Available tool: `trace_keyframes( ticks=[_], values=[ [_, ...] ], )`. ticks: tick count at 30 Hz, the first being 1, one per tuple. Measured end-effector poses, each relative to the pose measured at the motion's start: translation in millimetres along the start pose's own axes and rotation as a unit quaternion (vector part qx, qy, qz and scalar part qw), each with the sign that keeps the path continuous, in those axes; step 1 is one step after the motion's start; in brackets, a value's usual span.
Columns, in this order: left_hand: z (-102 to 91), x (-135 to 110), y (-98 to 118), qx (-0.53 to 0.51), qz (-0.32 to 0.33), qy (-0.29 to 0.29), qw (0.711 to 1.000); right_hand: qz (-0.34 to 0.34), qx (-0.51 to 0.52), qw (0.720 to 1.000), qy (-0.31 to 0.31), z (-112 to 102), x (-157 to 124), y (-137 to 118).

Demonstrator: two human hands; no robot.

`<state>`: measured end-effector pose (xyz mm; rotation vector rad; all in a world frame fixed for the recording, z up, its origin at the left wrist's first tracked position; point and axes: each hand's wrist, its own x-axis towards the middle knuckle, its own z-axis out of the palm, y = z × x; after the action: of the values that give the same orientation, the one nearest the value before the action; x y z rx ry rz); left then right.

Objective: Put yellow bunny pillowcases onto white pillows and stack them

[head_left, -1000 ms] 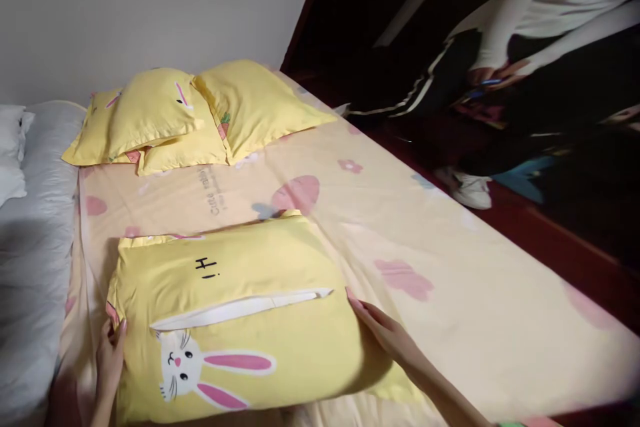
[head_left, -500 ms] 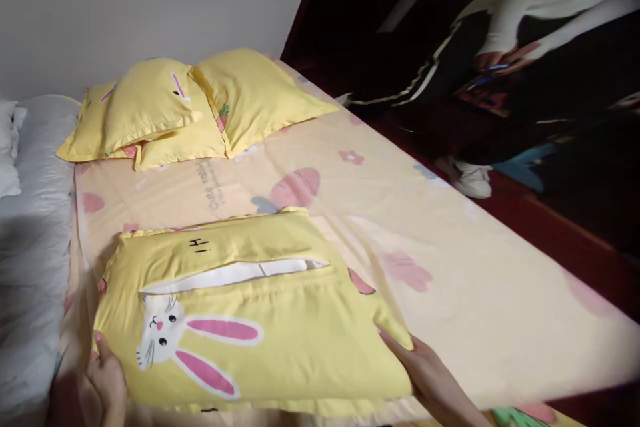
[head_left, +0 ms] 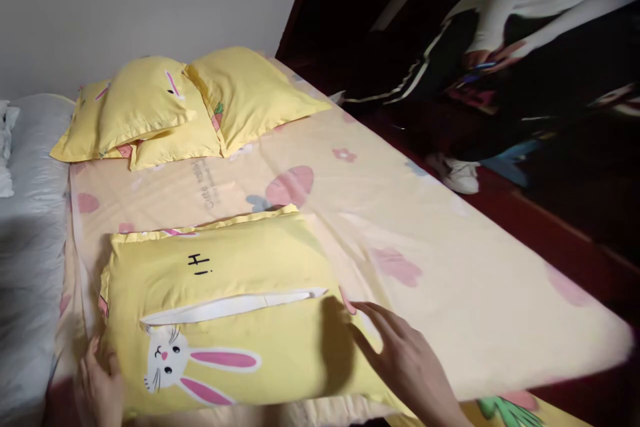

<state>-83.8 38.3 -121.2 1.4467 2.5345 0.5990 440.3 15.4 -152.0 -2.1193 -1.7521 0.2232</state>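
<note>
A yellow pillow [head_left: 235,320] with a white rabbit print and the letters "HI" lies flat on the near end of the bed. A white strip of inner pillow shows through its slit opening. My left hand [head_left: 100,387] rests against the pillow's near left corner, fingers curled at its edge. Over the pillow's right end, my right hand [head_left: 400,353] is open with fingers spread, fingertips touching the cover.
The bed sheet [head_left: 425,247] is pale yellow with pink hearts. Yellow pillows [head_left: 175,107] are stacked at the head by the wall. A white duvet [head_left: 30,240] lies along the left. Another person [head_left: 500,47] stands on the dark floor to the right.
The pillow was lifted at its near edge half a second ago and now lies flat again. My right hand let go of its corner and moved up onto its right end.
</note>
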Motion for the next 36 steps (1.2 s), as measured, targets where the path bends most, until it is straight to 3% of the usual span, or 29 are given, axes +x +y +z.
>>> trace_keyframes(
  ticks=[2, 4, 6, 7, 10, 13, 17, 22, 26, 29, 31, 34, 36],
  values=[
    [3.1, -11.4, 39.2, -0.009, 0.201, 0.011, 0.98, -0.111, 0.026, 0.993, -0.025, 4.9, 10.4, -26.8],
    [15.4, -20.0, 83.8, 0.007, 0.382, -0.08, 0.921, -0.182, 0.045, 0.98, -0.073, 17.3, 24.7, -57.2],
    [33.8, -22.2, 120.5, 0.05, 0.472, -0.135, 0.87, -0.186, 0.038, 0.976, -0.104, 32.8, 39.6, -84.2],
    [43.7, -21.0, 132.8, 0.065, 0.491, -0.137, 0.858, -0.171, 0.029, 0.979, -0.105, 40.1, 46.1, -94.7],
    [68.8, -14.6, 144.1, 0.069, 0.503, -0.099, 0.856, -0.132, 0.012, 0.988, -0.082, 56.4, 58.7, -113.1],
    [79.3, -13.6, 135.7, 0.079, 0.506, -0.087, 0.855, -0.163, 0.025, 0.983, -0.074, 61.3, 62.2, -118.7],
    [69.7, -17.6, 134.5, 0.099, 0.515, -0.089, 0.847, -0.192, 0.064, 0.975, -0.094, 47.5, 62.7, -120.2],
    [43.8, -29.3, 133.7, 0.064, 0.508, -0.144, 0.847, -0.211, 0.127, 0.96, -0.135, 22.2, 42.6, -118.9],
    [44.8, -48.7, 124.2, 0.106, 0.522, -0.139, 0.835, -0.222, 0.108, 0.945, -0.215, 32.6, 18.7, -125.6],
    [52.8, -58.2, 123.9, 0.102, 0.502, -0.099, 0.853, -0.217, 0.099, 0.934, -0.265, 45.2, 15.8, -130.0],
    [53.1, -61.6, 125.0, 0.079, 0.504, -0.102, 0.854, -0.231, 0.12, 0.916, -0.306, 49.6, 20.3, -127.7],
    [45.9, -66.8, 123.2, 0.073, 0.561, -0.144, 0.812, -0.237, 0.133, 0.892, -0.361, 53.8, 31.2, -119.8],
    [42.4, -68.2, 120.4, 0.088, 0.585, -0.164, 0.79, -0.227, 0.125, 0.893, -0.368, 56.2, 39.9, -117.5]
  ],
)
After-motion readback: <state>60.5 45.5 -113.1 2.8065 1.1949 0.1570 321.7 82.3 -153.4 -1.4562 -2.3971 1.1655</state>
